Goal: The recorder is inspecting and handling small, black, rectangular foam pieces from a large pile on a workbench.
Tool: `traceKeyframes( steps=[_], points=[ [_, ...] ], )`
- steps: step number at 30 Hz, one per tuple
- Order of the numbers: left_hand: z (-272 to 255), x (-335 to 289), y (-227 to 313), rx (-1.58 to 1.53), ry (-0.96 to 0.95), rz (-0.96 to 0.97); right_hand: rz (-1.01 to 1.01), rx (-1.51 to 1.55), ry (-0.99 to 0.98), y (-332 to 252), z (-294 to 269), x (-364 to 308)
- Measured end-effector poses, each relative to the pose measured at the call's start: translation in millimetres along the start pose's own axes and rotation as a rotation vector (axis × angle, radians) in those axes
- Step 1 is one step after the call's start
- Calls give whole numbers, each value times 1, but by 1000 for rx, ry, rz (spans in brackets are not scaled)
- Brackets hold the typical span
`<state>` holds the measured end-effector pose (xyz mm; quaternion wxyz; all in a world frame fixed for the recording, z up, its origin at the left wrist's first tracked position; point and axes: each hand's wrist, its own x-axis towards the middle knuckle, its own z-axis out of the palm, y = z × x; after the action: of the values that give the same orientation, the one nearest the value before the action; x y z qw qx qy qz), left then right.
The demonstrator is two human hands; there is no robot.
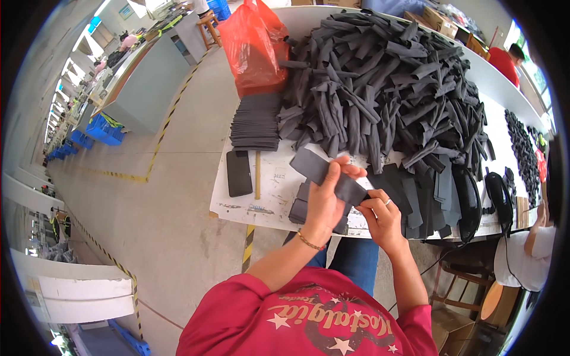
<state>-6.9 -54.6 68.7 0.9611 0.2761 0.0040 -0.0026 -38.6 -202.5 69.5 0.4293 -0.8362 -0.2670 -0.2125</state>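
A flat dark grey fabric strip (310,165) lies across my left hand (325,202), pressed down by the thumb with the fingers beneath it. My right hand (380,218) pinches the strip's right end between thumb and fingers. Just under my left hand, a small stack of dark pieces (298,209) rests on the white table (270,209) near its front edge. Right of my right hand, more flat dark strips (411,193) lie fanned out. Beyond both hands rises a big heap of curled dark grey strips (380,83).
A neat stack of strips (255,121) stands at the left, below a red plastic bag (254,50). A black phone (239,173) lies beside a narrow yellowish stick (257,176). Shiny black objects (467,202) sit at the right. Other people (504,64) are at the far right.
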Motion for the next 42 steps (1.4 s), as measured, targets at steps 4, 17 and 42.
traceKeyframes(
  steps=[4, 17, 42],
  points=[
    [0, -4, -2, -28, 11, 23, 10, 21, 2, -1, 5, 4],
    [-3, -8, -8, -72, 10, 4, 39, 51, -24, -1, 10, 10],
    [-58, 0, 41, 4, -17, 91, 35, 51, 321, -27, 27, 12]
  ],
)
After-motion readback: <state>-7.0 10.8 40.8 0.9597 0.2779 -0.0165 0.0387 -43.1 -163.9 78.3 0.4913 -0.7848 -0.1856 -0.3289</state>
